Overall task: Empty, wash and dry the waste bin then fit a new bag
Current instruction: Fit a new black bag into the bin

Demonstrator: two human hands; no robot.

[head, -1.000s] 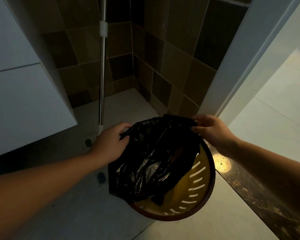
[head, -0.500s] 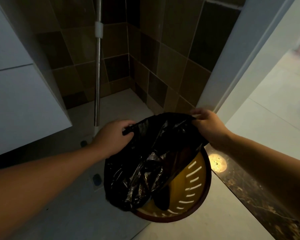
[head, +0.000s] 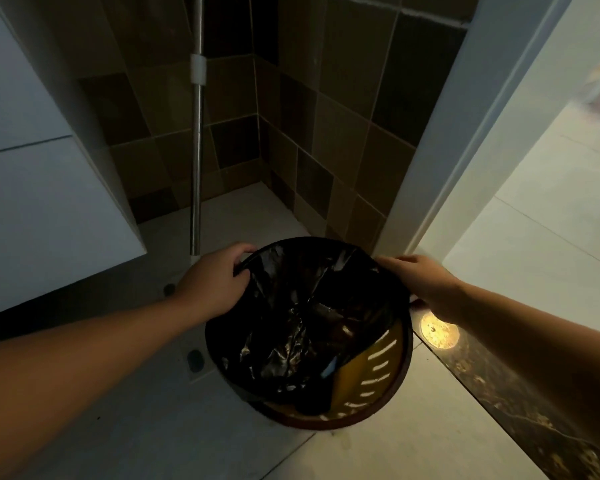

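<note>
A round yellow slotted waste bin [head: 371,368] with a dark brown rim stands on the floor below me. A black plastic bag [head: 302,306] is spread over its mouth and covers the far and left rim; the near right wall still shows. My left hand [head: 212,282] pinches the bag's edge at the far left rim. At the far right rim my right hand [head: 423,282] holds the other side of the bag's edge. The bag sags inward, crumpled, in the middle.
A metal mop pole [head: 197,150] leans in the tiled corner behind the bin. A white cabinet [head: 42,188] juts out on the left. A white door frame [head: 465,133] and a dark marble threshold [head: 520,403] lie to the right, bright floor beyond.
Both hands have moved apart and down, stretching the bunched bag wide over the bin's far rim. The bag now covers most of the opening.
</note>
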